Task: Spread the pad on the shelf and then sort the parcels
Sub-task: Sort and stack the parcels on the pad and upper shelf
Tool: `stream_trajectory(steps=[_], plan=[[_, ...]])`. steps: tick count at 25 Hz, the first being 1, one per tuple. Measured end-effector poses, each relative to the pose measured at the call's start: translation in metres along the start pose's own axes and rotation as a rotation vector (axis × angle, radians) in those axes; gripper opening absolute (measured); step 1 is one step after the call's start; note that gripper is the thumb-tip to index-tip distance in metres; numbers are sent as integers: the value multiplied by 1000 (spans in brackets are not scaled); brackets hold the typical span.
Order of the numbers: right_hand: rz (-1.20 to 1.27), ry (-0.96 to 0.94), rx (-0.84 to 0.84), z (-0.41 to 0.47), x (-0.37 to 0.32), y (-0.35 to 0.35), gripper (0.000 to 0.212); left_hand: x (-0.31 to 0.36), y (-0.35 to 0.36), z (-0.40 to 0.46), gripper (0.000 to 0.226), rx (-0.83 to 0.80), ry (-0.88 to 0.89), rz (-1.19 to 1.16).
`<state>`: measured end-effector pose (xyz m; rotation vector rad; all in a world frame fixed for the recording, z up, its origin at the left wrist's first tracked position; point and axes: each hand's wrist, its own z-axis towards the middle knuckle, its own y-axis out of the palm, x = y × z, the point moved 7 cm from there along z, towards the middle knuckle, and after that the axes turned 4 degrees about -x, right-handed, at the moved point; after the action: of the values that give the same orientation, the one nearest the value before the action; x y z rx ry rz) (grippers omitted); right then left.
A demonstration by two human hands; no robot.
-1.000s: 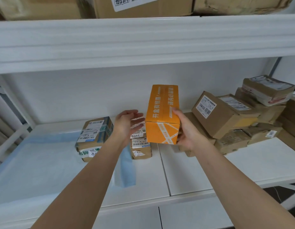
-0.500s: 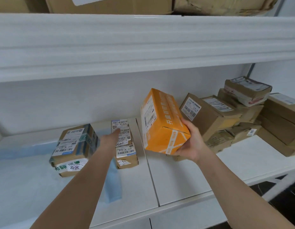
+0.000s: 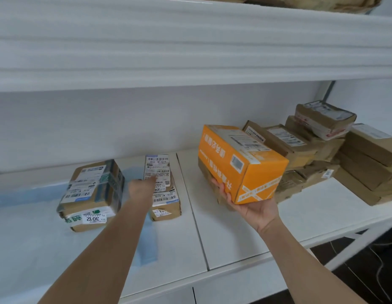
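A white pad with a blue border [image 3: 26,238] lies spread over the left part of the white shelf [image 3: 234,238]. On it sits a taped brown parcel marked 3012 [image 3: 92,194]. A narrow labelled brown parcel [image 3: 165,202] lies at the pad's right edge. My left hand [image 3: 142,187] reaches out to this narrow parcel, fingertips touching its top label. My right hand [image 3: 254,209] holds an orange box [image 3: 239,163] from below, label side up, above the middle of the shelf.
A heap of brown parcels [image 3: 300,148] fills the right end of the shelf, with stacked flat cartons [image 3: 370,163] furthest right. The upper shelf board [image 3: 190,51] hangs close overhead. A seam [image 3: 195,216] divides the shelf panels.
My right hand has tipped the orange box from upright to lying flat and carried it to the right. My left hand left the box and reached onto the narrow parcel.
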<state>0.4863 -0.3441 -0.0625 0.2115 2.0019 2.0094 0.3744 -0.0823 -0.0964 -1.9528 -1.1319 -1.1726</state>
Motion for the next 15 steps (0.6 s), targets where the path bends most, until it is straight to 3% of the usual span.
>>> stream_trajectory(steps=[3, 6, 11, 15], plan=[[-3, 11, -40, 6, 11, 3, 91, 14, -9, -26, 21, 69, 46, 1], [-31, 1, -31, 9, 15, 6, 92, 26, -11, -40, 9, -5, 91, -211], [-45, 0, -41, 10, 30, 18, 93, 29, -1, -68, 29, -416, -217, -706], [-86, -8, -43, 6, 46, 23, 92, 26, 9, -94, 46, -664, -332, -782]])
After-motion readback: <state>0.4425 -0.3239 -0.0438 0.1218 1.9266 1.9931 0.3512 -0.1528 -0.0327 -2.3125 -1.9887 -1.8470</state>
